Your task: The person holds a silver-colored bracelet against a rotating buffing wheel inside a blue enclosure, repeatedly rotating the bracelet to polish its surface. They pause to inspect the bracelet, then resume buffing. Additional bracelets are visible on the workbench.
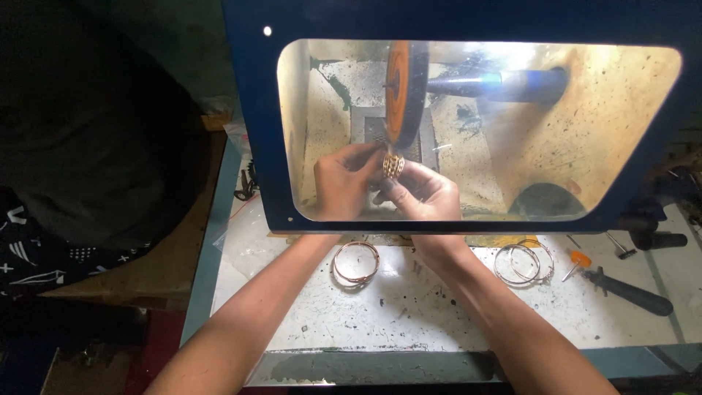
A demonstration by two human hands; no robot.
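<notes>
Here: gold bangles (393, 166) pinched by left hand (342, 183) and right hand (426, 194), steadied under buffing wheel (403, 91) | loose bangles (356, 262) parked on worktop (409, 307) front.

Small jewellery polishing workshop. Blue metal hood with a lit, dust-stained clear window (621, 212) encloses an orange polishing wheel (404, 88) on a dark motor shaft (497, 84). Scuffed, speckled white worktop (409, 307) carries loose stacks of thin gold-coloured metal bangles (356, 262), a black-handled tool (632, 292) and a small orange-handled screwdriver (575, 263). Surroundings dark and grimy, polishing residue everywhere.
</notes>
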